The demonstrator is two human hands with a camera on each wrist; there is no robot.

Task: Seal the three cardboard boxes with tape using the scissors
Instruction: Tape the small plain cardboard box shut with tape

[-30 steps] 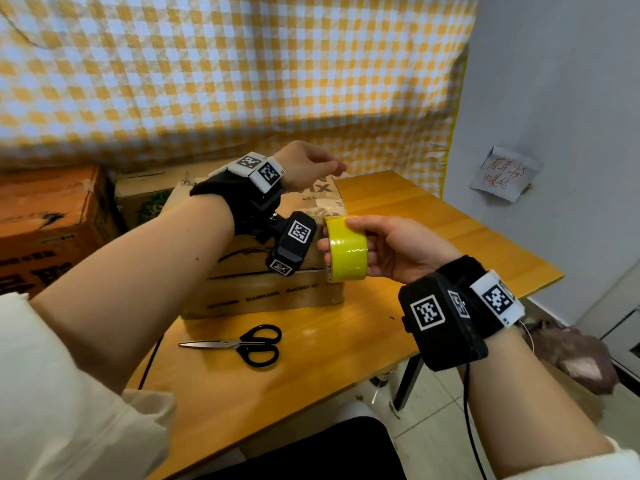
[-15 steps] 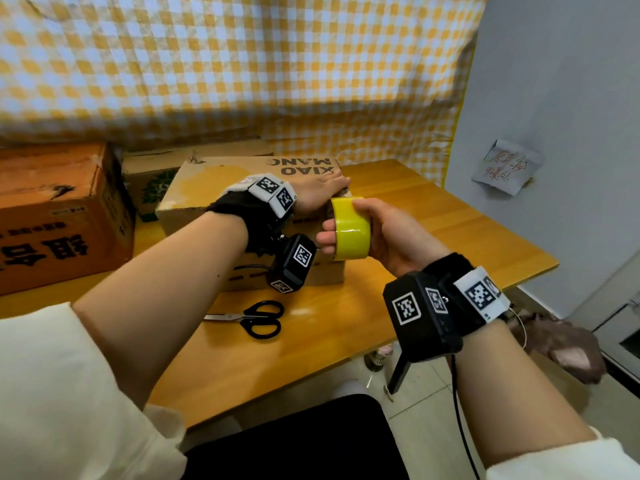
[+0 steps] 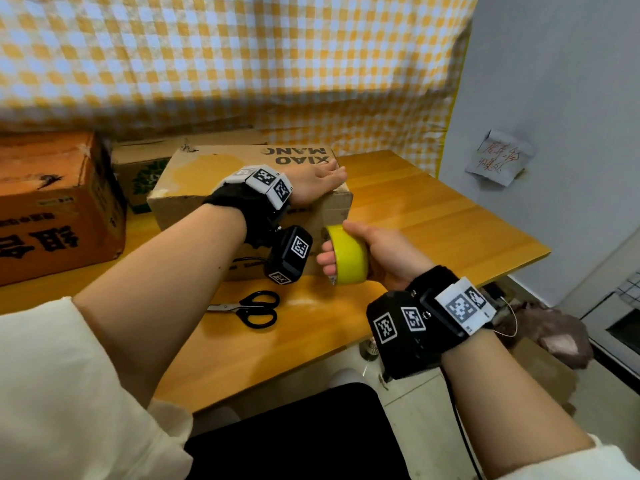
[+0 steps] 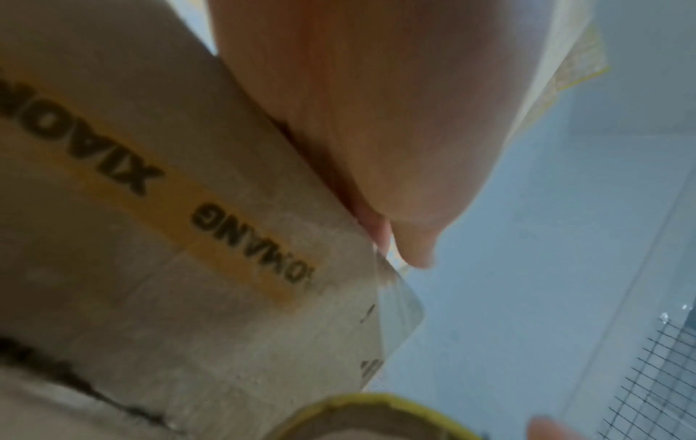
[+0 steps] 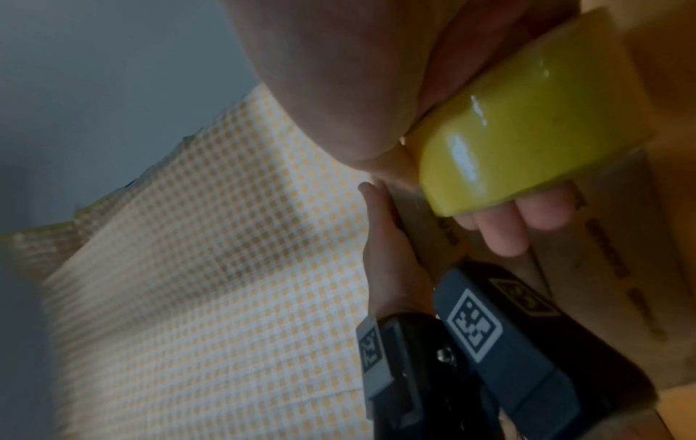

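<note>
A brown cardboard box [image 3: 207, 174] printed XIAO MANG stands mid-table. My left hand [image 3: 317, 183] lies flat with straight fingers on its top right corner. My right hand [image 3: 381, 251] grips a yellow tape roll [image 3: 348, 258] in front of the box's near face, fingers [image 5: 508, 226] through the core. In the left wrist view a clear strip of tape [image 4: 399, 312] runs from under my left hand [image 4: 357, 119] down over the box edge to the roll [image 4: 376, 413]. Black-handled scissors [image 3: 252, 308] lie shut on the table in front of the box.
An orange box [image 3: 52, 209] stands at the left and a third box [image 3: 145, 168] behind, against the checked cloth [image 3: 242, 64]. The wooden table [image 3: 433, 220] ends at the right near a grey wall. A bag [image 3: 554, 330] lies on the floor.
My left hand came down from above the box to lie flat on its top. My right hand lowered the roll from box-top height to the front face, drawing tape out.
</note>
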